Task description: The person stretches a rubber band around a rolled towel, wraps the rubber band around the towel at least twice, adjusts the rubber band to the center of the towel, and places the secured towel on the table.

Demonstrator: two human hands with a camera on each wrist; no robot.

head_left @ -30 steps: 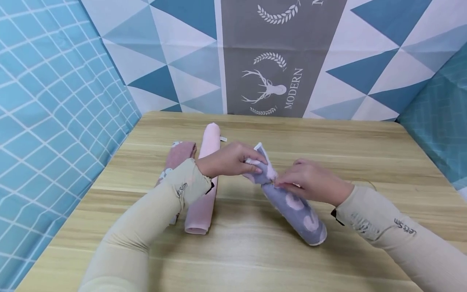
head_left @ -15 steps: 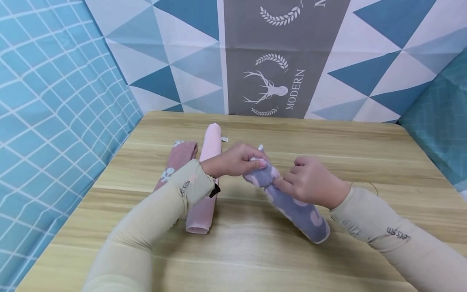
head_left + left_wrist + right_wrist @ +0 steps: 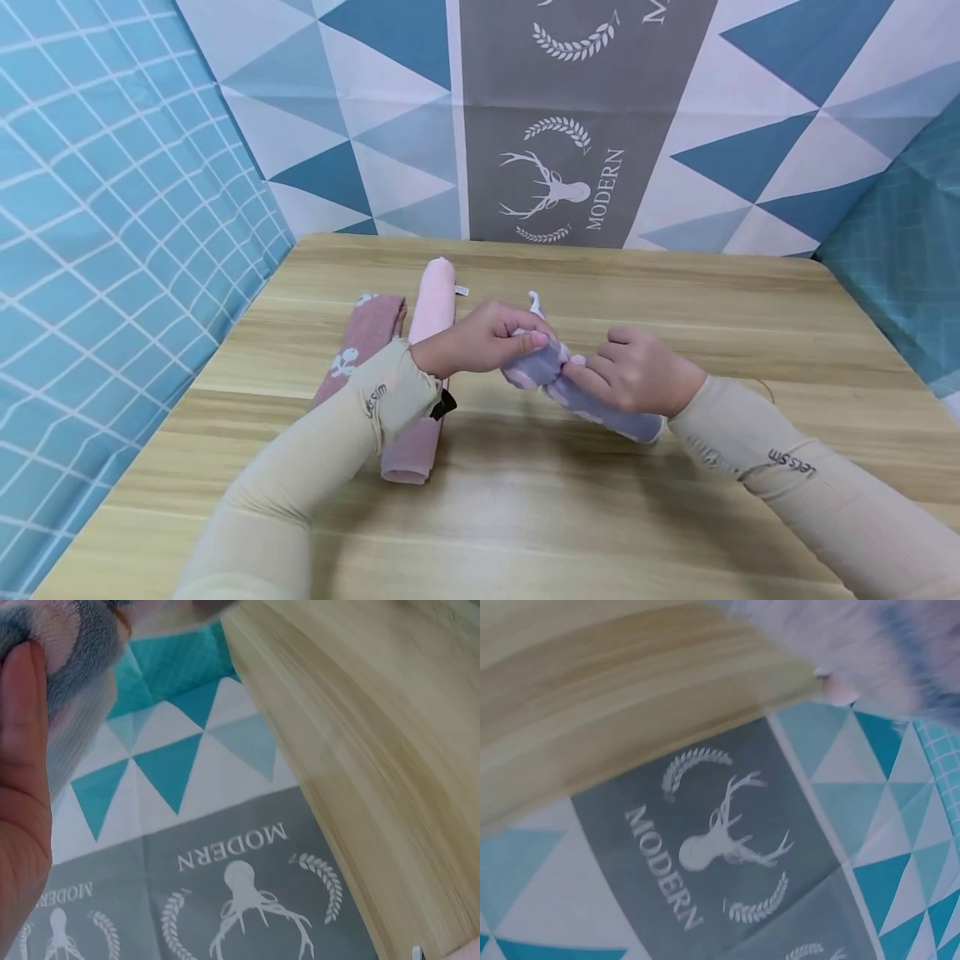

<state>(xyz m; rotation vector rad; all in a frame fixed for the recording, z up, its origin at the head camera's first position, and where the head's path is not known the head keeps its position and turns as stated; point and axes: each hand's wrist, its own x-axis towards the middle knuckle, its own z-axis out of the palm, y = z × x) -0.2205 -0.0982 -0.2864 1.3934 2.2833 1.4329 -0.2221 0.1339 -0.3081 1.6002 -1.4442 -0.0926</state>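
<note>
A grey-purple towel (image 3: 622, 423) with pale pink spots is rolled up and cinched to a narrow neck near its left end. My left hand (image 3: 495, 337) pinches the bunched end between thumb and fingers. My right hand (image 3: 633, 371), fingers curled, pinches at the neck. In the left wrist view, a thin yellowish band (image 3: 124, 630) shows beside the bunched towel (image 3: 82, 652); the right fingers cover most of the neck in the head view. Close up in the right wrist view, the fuzzy towel (image 3: 840, 637) is blurred, with one fingertip (image 3: 840, 690) below it.
Left of the hands lie a pale pink rolled towel (image 3: 435, 300) with a white tag (image 3: 461, 291) and a dusty-rose towel (image 3: 367, 329), partly under the left forearm. A thin loop (image 3: 765, 390) shows on the wooden table (image 3: 510, 517) behind the right wrist.
The towel's far right end has swung up and back, turning the roll flatter. My right hand has closed over the neck, and the left hand's bunched end has tipped, hiding its flap.
</note>
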